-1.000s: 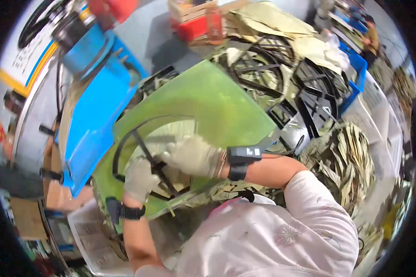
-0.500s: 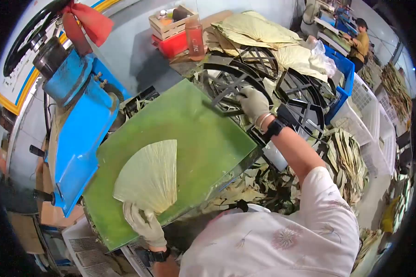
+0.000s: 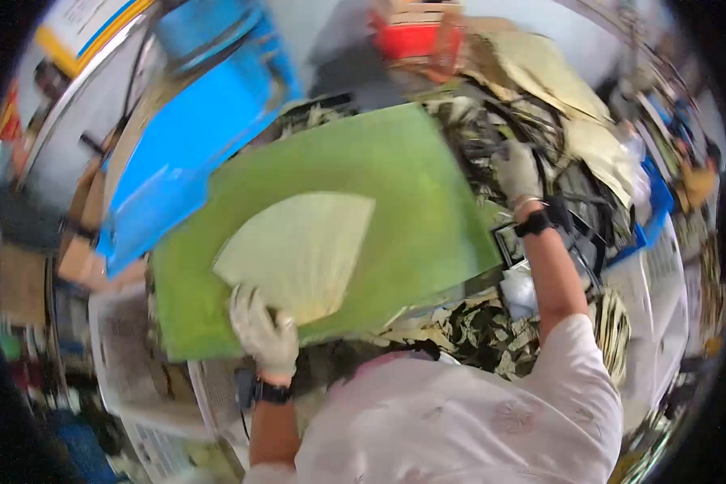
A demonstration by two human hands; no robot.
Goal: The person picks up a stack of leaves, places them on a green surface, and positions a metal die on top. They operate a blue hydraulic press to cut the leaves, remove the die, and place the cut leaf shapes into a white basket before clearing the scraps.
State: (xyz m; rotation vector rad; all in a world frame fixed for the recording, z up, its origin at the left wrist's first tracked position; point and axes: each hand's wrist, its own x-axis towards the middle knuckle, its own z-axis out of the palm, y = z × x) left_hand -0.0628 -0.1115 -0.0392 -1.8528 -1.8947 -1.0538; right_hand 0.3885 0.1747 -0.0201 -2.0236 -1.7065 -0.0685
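Left hand (image 3: 264, 332), in a pale work glove with a black wrist strap, sits at about 7 o'clock from the middle of the frame. Its fingers are curled down onto the narrow end of a pale yellow fan-shaped leaf sheet (image 3: 298, 252), pinching that end against the board edge. The sheet lies flat on a large green rectangular work board (image 3: 415, 189), its wide curved edge fanning toward 1 o'clock; the board is tilted in view, long side running from 8 o'clock to 2 o'clock.

Right hand (image 3: 516, 169), also gloved, with a black strap at the wrist, is stretched out to 2 o'clock, past the board's right edge, resting on a heap of black ring-shaped metal frames (image 3: 573, 210). Motion blur there: cannot tell whether the fingers are clenched on a frame or only laid on it.

A bright blue machine body (image 3: 185, 129) stands at 10 to 11 o'clock, just beside the board. Pale yellow leaf sheets in a pile (image 3: 540, 68) lie at 1 o'clock beyond the frames. Dried leaf scraps (image 3: 468, 331) are littered at 5 o'clock below the board. A red crate (image 3: 415, 36) sits at 12 o'clock.
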